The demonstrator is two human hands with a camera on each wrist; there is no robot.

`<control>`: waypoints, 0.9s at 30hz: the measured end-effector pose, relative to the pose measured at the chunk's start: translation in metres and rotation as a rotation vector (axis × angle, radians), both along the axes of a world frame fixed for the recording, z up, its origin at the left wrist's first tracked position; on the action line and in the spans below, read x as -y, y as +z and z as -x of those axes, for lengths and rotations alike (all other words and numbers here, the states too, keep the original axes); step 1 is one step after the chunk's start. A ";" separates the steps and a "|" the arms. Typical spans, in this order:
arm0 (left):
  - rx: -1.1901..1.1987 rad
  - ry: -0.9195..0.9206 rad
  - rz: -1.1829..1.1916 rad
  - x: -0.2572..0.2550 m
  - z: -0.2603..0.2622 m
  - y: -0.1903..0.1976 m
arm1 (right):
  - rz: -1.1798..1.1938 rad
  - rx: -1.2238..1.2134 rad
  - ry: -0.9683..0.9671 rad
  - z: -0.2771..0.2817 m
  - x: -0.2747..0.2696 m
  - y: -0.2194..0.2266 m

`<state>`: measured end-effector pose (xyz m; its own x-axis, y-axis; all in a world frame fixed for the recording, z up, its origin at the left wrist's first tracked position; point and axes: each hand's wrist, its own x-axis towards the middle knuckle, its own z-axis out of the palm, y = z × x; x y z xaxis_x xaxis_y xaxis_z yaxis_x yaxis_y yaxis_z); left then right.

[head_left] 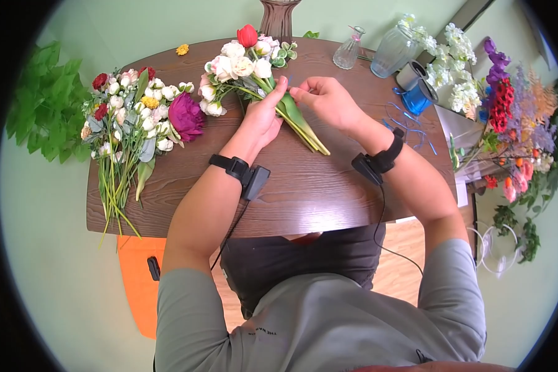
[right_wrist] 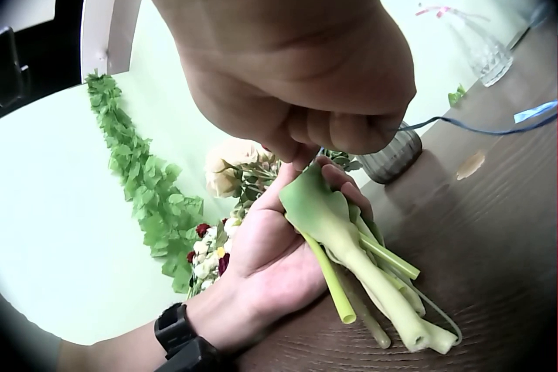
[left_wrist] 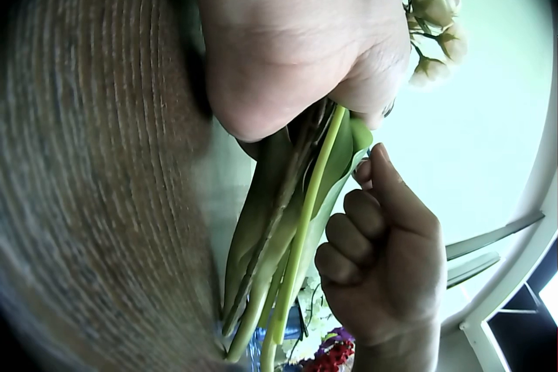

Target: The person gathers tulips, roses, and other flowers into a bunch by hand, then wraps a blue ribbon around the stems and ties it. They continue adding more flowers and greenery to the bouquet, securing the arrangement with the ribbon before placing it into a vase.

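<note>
My left hand [head_left: 263,119] grips a bouquet by its green stems [head_left: 305,131]. White and pale pink blooms [head_left: 232,65] and a red tulip [head_left: 247,36] top it, pointing away from me. Broad green leaves [right_wrist: 316,206] run along the stems, whose cut ends point back over the table. Close beside the left thumb, my right hand [head_left: 333,104] has curled fingers, thumb and forefinger pinched together. A thin blue cord [right_wrist: 471,127] comes out from under this hand in the right wrist view; the part at the fingertips is hidden.
Loose flowers [head_left: 139,118] lie on the table [head_left: 254,198] at left. Blue ribbon spool [head_left: 419,98], with loose strands, a glass jar [head_left: 394,53] and a small bottle [head_left: 348,49] stand back right. A brownish vase [head_left: 278,22] is behind the bouquet. More flowers [head_left: 508,118] stand at right.
</note>
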<state>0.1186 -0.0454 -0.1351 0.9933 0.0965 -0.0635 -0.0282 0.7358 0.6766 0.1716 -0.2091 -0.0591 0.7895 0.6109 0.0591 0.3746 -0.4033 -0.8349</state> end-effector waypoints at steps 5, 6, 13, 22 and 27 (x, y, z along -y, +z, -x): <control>0.026 0.021 0.031 0.000 -0.001 -0.001 | 0.024 0.007 0.009 0.002 0.002 -0.001; 0.028 0.029 0.042 -0.001 -0.003 -0.004 | 0.027 0.010 0.012 0.003 0.002 -0.002; 0.058 0.035 0.072 0.000 -0.002 -0.003 | 0.042 -0.035 0.062 0.009 0.010 -0.003; 0.064 0.058 0.047 -0.001 -0.003 -0.002 | 0.124 -0.117 0.186 0.047 0.036 -0.001; 0.069 0.042 0.026 -0.002 -0.002 -0.001 | 0.172 -0.090 0.207 0.054 0.040 0.005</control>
<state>0.1205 -0.0433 -0.1357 0.9905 0.1374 0.0017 -0.1052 0.7504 0.6525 0.1176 -0.2493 -0.0539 0.6440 0.7549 -0.1244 0.3912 -0.4647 -0.7944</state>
